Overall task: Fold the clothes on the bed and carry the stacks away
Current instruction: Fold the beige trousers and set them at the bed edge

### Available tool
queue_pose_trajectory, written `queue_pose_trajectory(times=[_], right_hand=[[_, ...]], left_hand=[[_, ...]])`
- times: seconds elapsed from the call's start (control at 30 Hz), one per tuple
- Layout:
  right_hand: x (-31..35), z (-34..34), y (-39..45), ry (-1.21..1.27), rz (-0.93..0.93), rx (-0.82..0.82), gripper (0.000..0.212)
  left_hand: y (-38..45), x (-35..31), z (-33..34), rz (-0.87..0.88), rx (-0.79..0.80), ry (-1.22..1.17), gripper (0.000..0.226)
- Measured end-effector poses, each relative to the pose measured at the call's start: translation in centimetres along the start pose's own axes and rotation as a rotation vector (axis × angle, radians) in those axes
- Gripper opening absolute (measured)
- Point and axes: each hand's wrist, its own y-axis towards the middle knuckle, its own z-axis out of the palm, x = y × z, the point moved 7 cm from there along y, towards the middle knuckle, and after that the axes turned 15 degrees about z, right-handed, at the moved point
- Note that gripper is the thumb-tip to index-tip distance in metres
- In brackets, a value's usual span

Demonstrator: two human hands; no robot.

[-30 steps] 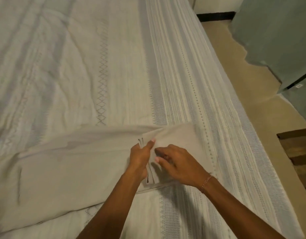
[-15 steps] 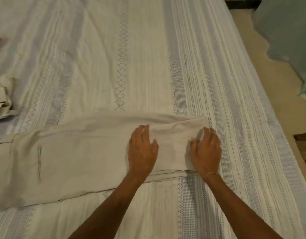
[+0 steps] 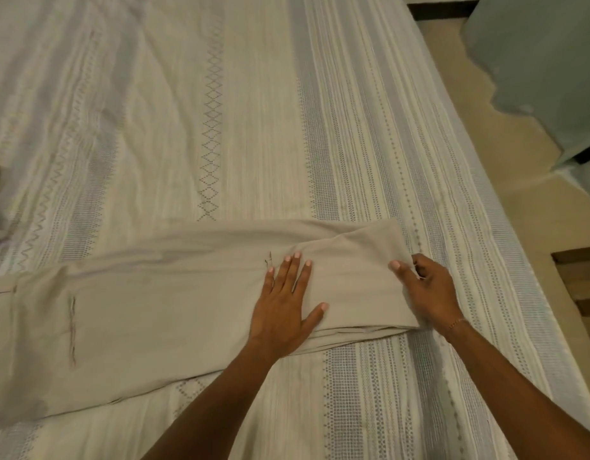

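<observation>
Pinching trousers' (image 3: pixel 174 313) folded end, right grip (image 3: pixel 426 287); left hand (image 3: pixel 283 310) flat beside.

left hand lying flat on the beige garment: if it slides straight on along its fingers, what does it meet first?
The left hand points up-frame across the beige garment. It would first cross the garment's far edge, then run onto the striped bedspread. Nothing else shows in that line, though depth is hard to judge.

Tan floor (image 3: pixel 506 161), grey-green fabric (image 3: pixel 536 61).

just one head cam, looking forward and down over the bed (image 3: pixel 240 111) from close up, bed edge and floor (image 3: pixel 479 154) off toward 2 o'clock
</observation>
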Motion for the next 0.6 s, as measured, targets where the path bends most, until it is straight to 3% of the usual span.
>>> queue_pose_trajectory(times=[0.17,0.27,0.43,0.5,0.6], right_hand=[[2.9,-4.7,-0.8,-0.072,-0.065,-0.13,0.024],[7.1,-5.6,-3.2,-0.141,-0.162,-0.167,0.011],[14.3,-0.5,-10.4,-0.172,-0.326,-0.105,0.016],[15.9,3.4,-13.1,-0.226,-0.399,-0.036,0.014],[16.9,10.9,-16.2,-0.412,-0.496,0.136,0.02]], left_hand=[[3.7,-3.1,0.6,0.069,0.035,-0.106,0.083],[4.7,-4.4,-1.2,-0.01,0.063,-0.251,0.082],[2.4,-6.4,-9.5,-0.46,-0.248,-1.48,0.048],[1.2,-5.6,-11.7,-0.558,-0.329,-1.632,0.044],[-1.7,-1.5,-13.8,-0.663,-0.417,-1.606,0.037]])
